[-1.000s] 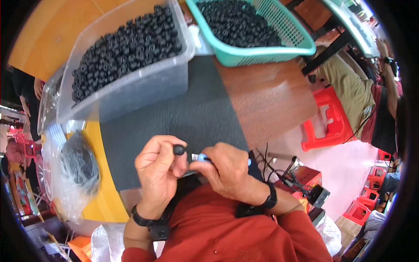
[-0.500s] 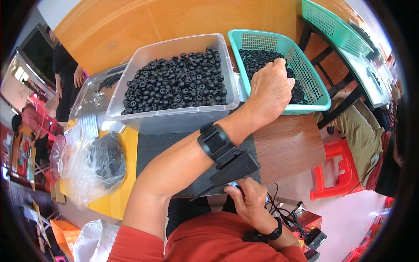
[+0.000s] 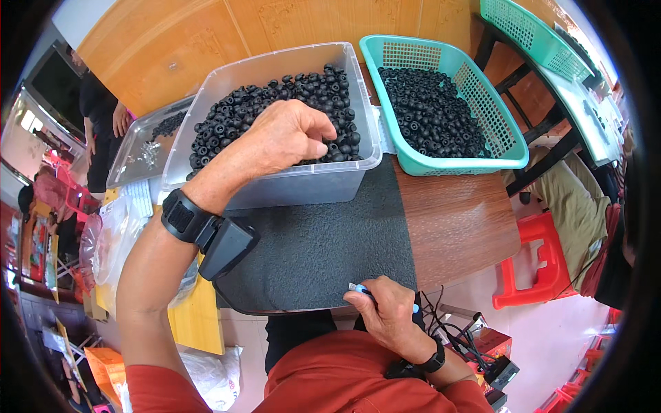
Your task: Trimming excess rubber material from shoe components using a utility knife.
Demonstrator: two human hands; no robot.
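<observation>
My left hand [image 3: 286, 136] is over the front of a clear plastic tub [image 3: 275, 187], its thumb and fingers curled among small round black parts with holes [image 3: 237, 113]. Whether it grips one is hidden by the fingers. At the table's front edge, my right hand [image 3: 391, 311] is closed round a slim blue-handled cutter [image 3: 369, 291] with a short pale tip pointing left. To the tub's right stands a teal plastic basket [image 3: 461, 164], its bottom covered with similar black parts [image 3: 430, 113].
A black mat [image 3: 323, 241] covers the near tabletop, with bare brown wood [image 3: 458, 224] beside it. A metal tray [image 3: 141, 162] lies left of the tub, near a plastic bag [image 3: 113, 241]. A red stool [image 3: 533, 265] stands at right; cables [image 3: 447, 330] hang near my right arm.
My left hand has moved left from the teal basket to the clear tub. My right hand stays near the table edge with the cutter, whose tip now shows more.
</observation>
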